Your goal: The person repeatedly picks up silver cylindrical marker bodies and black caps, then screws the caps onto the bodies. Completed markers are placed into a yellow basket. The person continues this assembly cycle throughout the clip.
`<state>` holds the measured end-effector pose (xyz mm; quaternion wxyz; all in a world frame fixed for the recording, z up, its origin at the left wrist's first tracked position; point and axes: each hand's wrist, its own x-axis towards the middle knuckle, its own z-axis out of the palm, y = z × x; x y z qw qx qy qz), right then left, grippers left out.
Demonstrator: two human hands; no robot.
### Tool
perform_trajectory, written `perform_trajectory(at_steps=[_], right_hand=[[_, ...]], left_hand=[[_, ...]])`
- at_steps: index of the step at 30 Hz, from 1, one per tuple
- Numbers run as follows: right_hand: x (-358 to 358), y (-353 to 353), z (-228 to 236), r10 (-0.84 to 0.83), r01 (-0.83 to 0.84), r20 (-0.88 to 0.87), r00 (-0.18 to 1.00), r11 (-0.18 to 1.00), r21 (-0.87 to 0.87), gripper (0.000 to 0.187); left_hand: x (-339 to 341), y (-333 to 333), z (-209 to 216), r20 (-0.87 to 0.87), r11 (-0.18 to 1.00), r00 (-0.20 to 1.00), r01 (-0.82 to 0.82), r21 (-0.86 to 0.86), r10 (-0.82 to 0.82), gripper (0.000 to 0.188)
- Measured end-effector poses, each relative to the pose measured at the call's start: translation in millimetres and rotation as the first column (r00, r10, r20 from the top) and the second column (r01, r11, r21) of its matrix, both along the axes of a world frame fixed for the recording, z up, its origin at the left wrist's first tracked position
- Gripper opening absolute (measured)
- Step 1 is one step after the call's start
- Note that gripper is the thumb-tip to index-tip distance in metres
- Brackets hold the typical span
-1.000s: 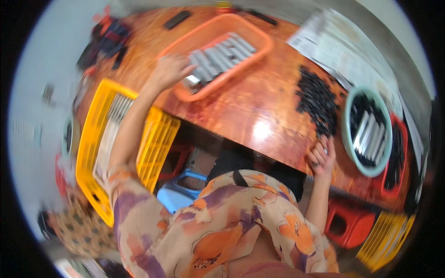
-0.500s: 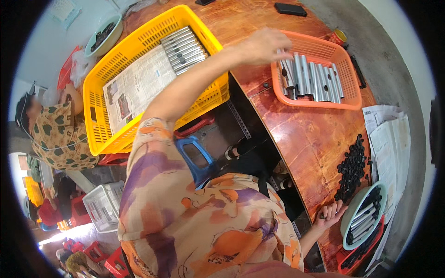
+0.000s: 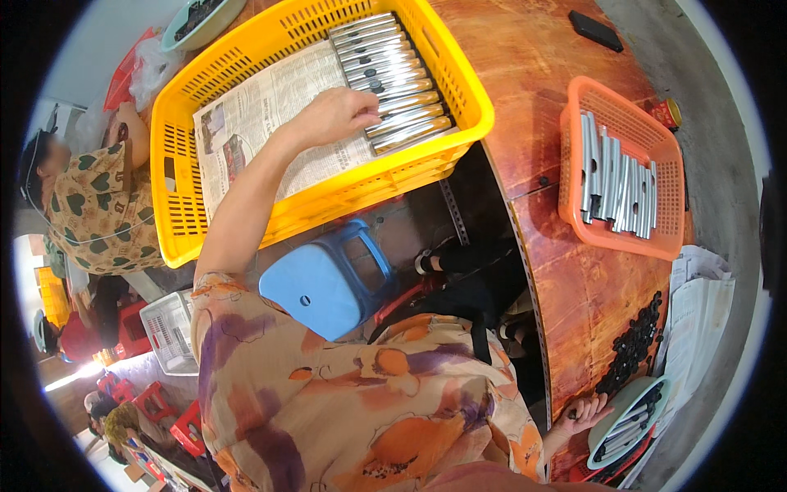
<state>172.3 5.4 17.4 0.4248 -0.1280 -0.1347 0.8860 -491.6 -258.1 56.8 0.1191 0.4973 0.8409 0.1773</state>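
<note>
My left hand (image 3: 336, 119) reaches into the yellow plastic crate (image 3: 328, 202). Its fingers pinch the near end of a shiny metal tube (image 3: 410, 129), partly hidden behind the fingertips. That tube lies at the front of a row of similar tubes (image 3: 392, 78), some showing dark oval spots, on newspaper (image 3: 266, 123). At lower right, my right hand (image 3: 584, 412) rests by a pale green bowl (image 3: 666, 394) of tubes and black pieces. Its fingers are curled around a small dark piece, barely visible.
An orange basket (image 3: 574, 221) with more metal tubes (image 3: 625, 184) stands on the wooden table (image 3: 533, 107). Loose black pieces (image 3: 631, 348) lie in a heap near newspapers (image 3: 697, 328). A blue stool (image 3: 311, 283) stands below the crate. Another person (image 3: 102, 205) sits at left.
My left hand has gone from the orange basket leftward into the yellow crate. The whole view has shifted, bringing the blue stool more into sight. My right hand stays by the bowl.
</note>
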Motion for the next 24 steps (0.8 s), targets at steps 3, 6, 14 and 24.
perform_trajectory(at_steps=[3,6,14,24], right_hand=[[7,5,-1,-0.020,0.020,0.059,0.998,1.000,-0.008,0.037],[5,4,0,-0.018,0.017,0.052,0.998,1.000,0.021,0.038],[-2,1,5,0.000,-0.001,0.075,0.997,1.000,0.011,0.036],[-8,4,6,-0.009,0.010,0.071,0.997,1.000,-0.006,0.036]], left_hand=[[-4,-3,-8,-0.079,0.996,0.993,0.084,-0.014,-0.085,0.017],[-5,3,-3,-0.204,0.995,0.975,0.096,0.005,-0.093,0.016],[3,-9,-8,-0.148,0.980,0.984,0.065,-0.190,-0.094,0.045],[21,-7,-5,-0.084,0.975,0.993,0.069,-0.210,-0.088,0.055]])
